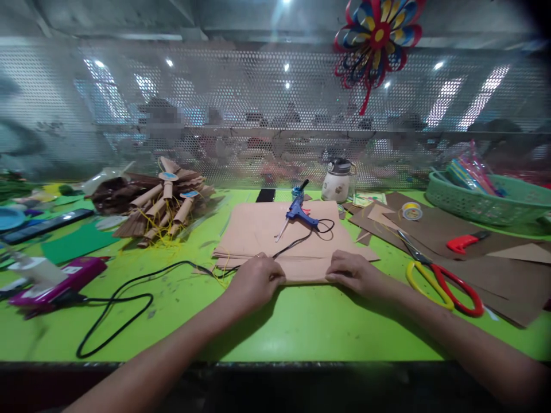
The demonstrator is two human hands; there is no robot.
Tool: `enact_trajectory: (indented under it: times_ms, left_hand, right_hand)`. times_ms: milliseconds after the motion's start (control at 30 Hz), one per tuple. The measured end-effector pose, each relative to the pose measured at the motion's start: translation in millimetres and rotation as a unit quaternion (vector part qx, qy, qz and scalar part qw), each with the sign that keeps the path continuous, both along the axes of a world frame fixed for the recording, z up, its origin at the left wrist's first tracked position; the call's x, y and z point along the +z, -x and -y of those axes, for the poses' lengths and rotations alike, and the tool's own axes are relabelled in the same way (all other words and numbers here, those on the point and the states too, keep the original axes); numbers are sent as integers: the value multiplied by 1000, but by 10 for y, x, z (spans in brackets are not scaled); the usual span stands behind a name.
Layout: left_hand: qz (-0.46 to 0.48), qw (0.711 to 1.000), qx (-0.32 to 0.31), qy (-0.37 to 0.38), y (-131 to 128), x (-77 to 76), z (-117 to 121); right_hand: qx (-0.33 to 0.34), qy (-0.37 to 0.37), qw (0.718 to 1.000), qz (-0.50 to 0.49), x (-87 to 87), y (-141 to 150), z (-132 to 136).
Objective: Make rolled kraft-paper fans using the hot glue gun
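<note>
A stack of light brown paper sheets [258, 229] lies in the middle of the green table [301, 321]. My left hand [255, 281] rests on the stack's near edge, fingers curled over a folded strip. My right hand [350, 271] pinches the same near edge a little to the right. A blue glue gun [299, 212] lies on top of the stack, and its black cord [129, 287] runs off to the left.
Scissors with yellow and red handles [443, 281] lie at the right on dark brown paper, beside a red cutter [462, 242] and a tape roll [412, 211]. A green basket [491, 201] stands far right. Paper cones [166, 201] are piled at the left, with a magenta tool [55, 281] nearer me.
</note>
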State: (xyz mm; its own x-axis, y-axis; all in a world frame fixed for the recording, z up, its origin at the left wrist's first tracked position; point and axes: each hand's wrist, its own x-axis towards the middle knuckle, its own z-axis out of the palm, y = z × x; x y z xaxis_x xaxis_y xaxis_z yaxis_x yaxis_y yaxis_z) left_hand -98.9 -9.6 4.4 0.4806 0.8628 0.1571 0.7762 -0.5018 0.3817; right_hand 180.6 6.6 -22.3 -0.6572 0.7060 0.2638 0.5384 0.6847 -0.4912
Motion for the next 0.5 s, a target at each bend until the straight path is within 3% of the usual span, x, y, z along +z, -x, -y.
enact_trajectory:
  times_ms: [133, 267, 500]
  left_hand:
    - [-4, 996, -21, -84, -7, -66, 85]
    - [-25, 997, -5, -79, 13, -111, 89]
    - [-75, 991, -6, -112, 7, -153, 103]
  right_hand:
    - [-5, -76, 997, 24, 10, 15, 83]
    - [-20, -127, 990, 60, -8, 46, 165]
    - [-26, -148, 980, 133, -36, 58, 249]
